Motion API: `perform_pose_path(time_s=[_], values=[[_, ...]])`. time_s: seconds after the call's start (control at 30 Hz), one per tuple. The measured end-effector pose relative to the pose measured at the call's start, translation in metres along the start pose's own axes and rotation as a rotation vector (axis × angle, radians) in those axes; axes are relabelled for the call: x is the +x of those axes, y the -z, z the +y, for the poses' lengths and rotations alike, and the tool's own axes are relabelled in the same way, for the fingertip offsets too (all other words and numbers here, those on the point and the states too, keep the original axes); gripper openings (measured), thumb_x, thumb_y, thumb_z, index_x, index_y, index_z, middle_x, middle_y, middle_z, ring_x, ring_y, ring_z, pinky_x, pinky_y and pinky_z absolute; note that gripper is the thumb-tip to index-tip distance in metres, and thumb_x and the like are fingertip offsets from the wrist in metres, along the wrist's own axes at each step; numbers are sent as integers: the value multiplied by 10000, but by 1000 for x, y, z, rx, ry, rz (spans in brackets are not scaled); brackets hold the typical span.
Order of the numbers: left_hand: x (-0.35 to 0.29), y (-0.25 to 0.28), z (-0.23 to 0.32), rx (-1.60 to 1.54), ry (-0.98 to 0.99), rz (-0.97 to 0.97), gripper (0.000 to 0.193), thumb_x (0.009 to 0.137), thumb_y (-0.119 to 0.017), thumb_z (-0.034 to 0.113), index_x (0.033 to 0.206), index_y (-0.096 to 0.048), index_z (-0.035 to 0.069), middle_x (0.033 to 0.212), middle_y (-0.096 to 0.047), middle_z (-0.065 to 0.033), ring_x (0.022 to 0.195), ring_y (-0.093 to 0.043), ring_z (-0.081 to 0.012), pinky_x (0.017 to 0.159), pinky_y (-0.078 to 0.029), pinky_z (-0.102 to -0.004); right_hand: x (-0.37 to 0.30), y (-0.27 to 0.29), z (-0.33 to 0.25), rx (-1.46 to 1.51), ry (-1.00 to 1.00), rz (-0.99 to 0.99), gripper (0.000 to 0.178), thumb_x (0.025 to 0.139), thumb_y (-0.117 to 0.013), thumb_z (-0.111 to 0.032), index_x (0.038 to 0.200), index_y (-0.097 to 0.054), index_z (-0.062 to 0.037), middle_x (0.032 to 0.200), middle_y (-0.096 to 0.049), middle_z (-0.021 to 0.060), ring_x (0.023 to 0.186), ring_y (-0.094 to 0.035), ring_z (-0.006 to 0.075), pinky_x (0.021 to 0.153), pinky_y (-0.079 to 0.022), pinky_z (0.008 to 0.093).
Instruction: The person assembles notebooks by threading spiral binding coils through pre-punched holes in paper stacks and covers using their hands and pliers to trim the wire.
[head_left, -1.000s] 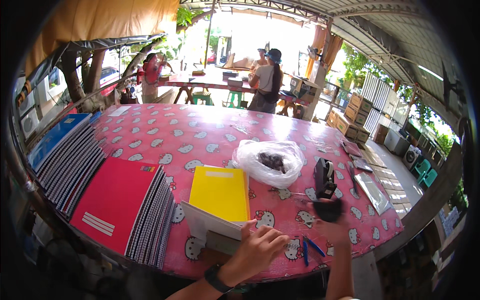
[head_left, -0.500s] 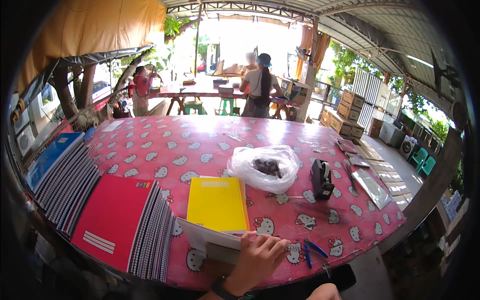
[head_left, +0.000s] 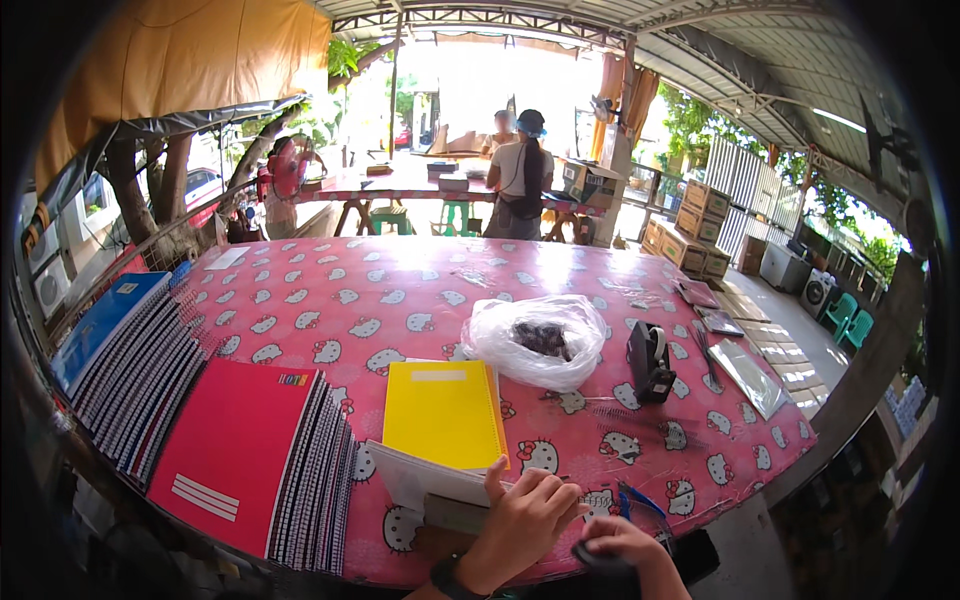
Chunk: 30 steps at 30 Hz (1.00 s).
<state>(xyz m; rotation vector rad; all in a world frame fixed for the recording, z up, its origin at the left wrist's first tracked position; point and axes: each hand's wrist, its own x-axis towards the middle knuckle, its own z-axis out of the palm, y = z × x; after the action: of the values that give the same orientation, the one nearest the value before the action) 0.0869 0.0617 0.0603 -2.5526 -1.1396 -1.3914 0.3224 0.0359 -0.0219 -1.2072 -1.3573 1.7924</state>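
My left hand (head_left: 532, 515), a dark band on its wrist, curls its fingers over the end of a tilted notebook with white pages (head_left: 440, 477) near the table's front edge. Past its fingertips a thin wire coil (head_left: 597, 503) shows. Close beside it, my right hand (head_left: 622, 543) is closed, with something dark at its fingers that I cannot make out. Blue-handled pliers (head_left: 643, 503) lie just beyond the right hand. A yellow notebook (head_left: 443, 420) rests flat behind the tilted one.
Red spiral notebooks (head_left: 235, 450) and blue ones (head_left: 112, 315) are stacked at the left. A plastic bag (head_left: 490, 335) with dark contents and a black tape dispenser (head_left: 650, 365) stand farther back. A clear plastic sheet (head_left: 748, 378) lies right. People work at a far table (head_left: 350, 185).
My right hand has risen into view from the lower edge, coming up beside the left. The left hand stays on the notebook. The view has shifted slightly.
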Motion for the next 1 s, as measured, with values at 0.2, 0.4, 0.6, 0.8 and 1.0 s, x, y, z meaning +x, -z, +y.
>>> perform_pose_path(time_s=[0.2, 0.4, 0.6, 0.8, 1.0], values=[[5, 5, 8, -30, 47, -24, 145, 816, -627, 323, 862, -585, 191, 757, -579, 47, 809, -569, -116, 963, -189, -461, 33, 41, -8, -562, 14, 676, 295, 719, -723, -168, 913, -558, -18, 902, -608, 95, 841, -577, 162, 738, -455, 281], [5, 2, 8, -49, 46, 20, 113, 801, -654, 289, 850, -600, 203, 760, -583, 65, 848, -576, -120, 952, -195, -459, 40, 47, 24, -1034, 493, 626, 438, 681, -746, -363, 984, -610, -77, 1145, -540, 169, 1101, -461, 351, 953, -365, 431], [-1, 5, -1, 35, 35, -47, 149, 796, -658, 293, 894, -589, 204, 770, -582, 67, 871, -578, -125, 954, -202, -439, 24, 24, -12, -1147, 188, 340, 731, 607, -765, -514, 1177, -537, -118, 1336, -384, 154, 1262, -311, 338, 1028, -255, 510], [1, 7, 0, -48, 2, -14, 172, 810, -646, 293, 918, -581, 176, 804, -586, 41, 877, -579, -136, 948, -221, -417, 43, 18, 14, -1216, 233, 556, 778, 580, -782, -490, 1202, -503, -115, 1347, -358, 198, 1260, -305, 378, 1014, -251, 538], [7, 16, 4, -89, 56, -62, 148, 821, -635, 281, 906, -584, 171, 863, -596, 33, 912, -579, -153, 942, -240, -408, 64, 37, 27, -1235, 426, 850, 673, 628, -772, -436, 1148, -535, -80, 1299, -406, 243, 1143, -443, 398, 963, -350, 488]])
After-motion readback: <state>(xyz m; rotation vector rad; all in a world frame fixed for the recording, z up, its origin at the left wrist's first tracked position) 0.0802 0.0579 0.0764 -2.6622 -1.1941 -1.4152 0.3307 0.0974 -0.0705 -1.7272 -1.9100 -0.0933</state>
